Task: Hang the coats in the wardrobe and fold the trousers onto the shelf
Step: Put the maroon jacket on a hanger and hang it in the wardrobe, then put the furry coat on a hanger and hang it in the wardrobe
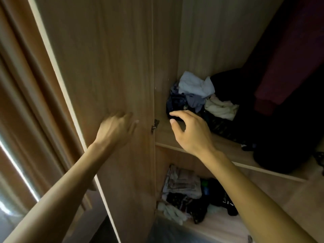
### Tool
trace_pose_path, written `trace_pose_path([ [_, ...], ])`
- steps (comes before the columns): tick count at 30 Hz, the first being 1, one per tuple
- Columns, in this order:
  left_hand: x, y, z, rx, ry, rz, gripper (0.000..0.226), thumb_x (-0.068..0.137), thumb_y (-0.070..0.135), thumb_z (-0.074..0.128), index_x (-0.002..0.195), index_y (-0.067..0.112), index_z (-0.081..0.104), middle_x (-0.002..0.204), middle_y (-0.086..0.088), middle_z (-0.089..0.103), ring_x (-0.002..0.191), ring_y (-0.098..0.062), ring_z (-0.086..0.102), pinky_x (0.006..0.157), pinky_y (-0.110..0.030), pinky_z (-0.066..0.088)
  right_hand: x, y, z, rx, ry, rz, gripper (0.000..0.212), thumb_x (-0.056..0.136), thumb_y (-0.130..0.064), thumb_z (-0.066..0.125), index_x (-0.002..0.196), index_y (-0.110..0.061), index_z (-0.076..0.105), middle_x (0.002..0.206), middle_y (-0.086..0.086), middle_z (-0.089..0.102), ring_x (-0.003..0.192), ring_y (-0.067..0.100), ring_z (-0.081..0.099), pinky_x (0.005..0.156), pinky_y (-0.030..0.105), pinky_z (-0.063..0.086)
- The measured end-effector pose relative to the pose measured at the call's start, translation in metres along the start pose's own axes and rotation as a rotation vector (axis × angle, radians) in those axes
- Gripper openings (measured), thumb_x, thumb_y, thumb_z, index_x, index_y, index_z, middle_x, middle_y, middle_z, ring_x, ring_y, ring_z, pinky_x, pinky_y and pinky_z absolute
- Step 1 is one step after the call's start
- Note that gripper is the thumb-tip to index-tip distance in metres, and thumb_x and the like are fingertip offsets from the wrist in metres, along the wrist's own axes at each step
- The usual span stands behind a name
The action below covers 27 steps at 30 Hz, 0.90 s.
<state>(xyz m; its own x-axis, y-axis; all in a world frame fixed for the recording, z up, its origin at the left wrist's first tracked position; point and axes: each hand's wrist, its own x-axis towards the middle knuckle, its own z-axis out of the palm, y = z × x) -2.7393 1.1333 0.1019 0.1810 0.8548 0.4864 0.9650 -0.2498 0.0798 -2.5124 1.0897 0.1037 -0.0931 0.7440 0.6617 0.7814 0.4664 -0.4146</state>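
two bare forearms reach up and forward into an open wardrobe [201, 41]. the left hand [114, 129] is blurred, fingers spread and flat against the inner face of the door [105, 67], holding nothing. the right hand [191, 131] hovers over the front of the shelf [228, 151], just right of the door hinge [155, 126]; thumb and fingers are curled apart in a loose half-open claw, empty, with the fingertips close to a dark garment [175, 104] at the near left of the shelf. whether they touch it cannot be told.

below the shelf, in the lower compartment, lie folded pale cloths [182, 183] and dark clothes [220, 199] in a loose heap.

on the shelf behind the right hand sits a crumpled pile: a light blue cloth [194, 84] on top, a cream one [220, 107] to its right, dark items beneath. which of these are trousers cannot be told. further right of the pile, a maroon coat [284, 67] hangs down above the shelf, with a black mass [284, 137] under it.

left of the door, a tan curtain [22, 95] hangs beside a strip of bright light.
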Motion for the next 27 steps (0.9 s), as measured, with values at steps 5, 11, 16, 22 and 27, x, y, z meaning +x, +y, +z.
trace_pose_path([
  [5, -0.051, 0.026, -0.003, -0.035, -0.017, 0.101, 0.045, 0.095, 0.045, 0.039, 0.126, 0.016, 0.055, 0.121, -0.012, 0.061, 0.111, -0.032, 0.055, 0.094, -0.045, 0.041, -0.052, -0.01, -0.035, -0.078, 0.04, 0.059, 0.027, 0.094, -0.03, 0.051, 0.117, -0.021, 0.063, 0.116, -0.004, 0.063, 0.106, 0.013, 0.058, 0.086, 0.026, 0.047],
  [11, -0.141, 0.1, -0.014, -0.173, -0.048, 0.262, 0.042, 0.096, 0.045, 0.038, 0.115, 0.015, 0.06, 0.11, -0.011, 0.064, 0.103, -0.033, 0.057, 0.092, -0.045, 0.04, -0.166, -0.02, -0.09, -0.157, 0.104, 0.244, 0.026, 0.094, -0.03, 0.052, 0.116, -0.022, 0.064, 0.115, -0.005, 0.064, 0.104, 0.014, 0.059, 0.083, 0.026, 0.046],
  [16, -0.209, 0.173, -0.031, -0.323, -0.118, 0.436, 0.051, 0.092, 0.048, 0.032, 0.122, 0.016, 0.058, 0.117, -0.01, 0.063, 0.107, -0.033, 0.056, 0.093, -0.045, 0.04, -0.262, -0.037, -0.138, -0.188, 0.134, 0.414, 0.028, 0.095, -0.029, 0.051, 0.119, -0.021, 0.062, 0.118, -0.003, 0.062, 0.107, 0.015, 0.057, 0.088, 0.024, 0.045],
  [22, -0.28, 0.248, -0.054, -0.599, -0.217, 0.602, 0.045, 0.094, 0.042, 0.038, 0.123, 0.014, 0.058, 0.116, -0.01, 0.063, 0.106, -0.032, 0.057, 0.09, -0.045, 0.046, -0.367, -0.057, -0.194, -0.312, 0.225, 0.62, 0.03, 0.094, -0.032, 0.047, 0.12, -0.024, 0.06, 0.119, -0.004, 0.063, 0.105, 0.016, 0.059, 0.088, 0.034, 0.049],
  [27, -0.331, 0.306, -0.056, -0.767, -0.306, 0.777, 0.045, 0.094, 0.042, 0.038, 0.12, 0.012, 0.061, 0.113, -0.009, 0.065, 0.101, -0.03, 0.059, 0.086, -0.039, 0.045, -0.456, -0.076, -0.232, -0.449, 0.446, 0.782, 0.024, 0.086, -0.019, 0.057, 0.106, -0.016, 0.068, 0.106, 0.004, 0.069, 0.093, 0.024, 0.065, 0.079, 0.034, 0.052],
])
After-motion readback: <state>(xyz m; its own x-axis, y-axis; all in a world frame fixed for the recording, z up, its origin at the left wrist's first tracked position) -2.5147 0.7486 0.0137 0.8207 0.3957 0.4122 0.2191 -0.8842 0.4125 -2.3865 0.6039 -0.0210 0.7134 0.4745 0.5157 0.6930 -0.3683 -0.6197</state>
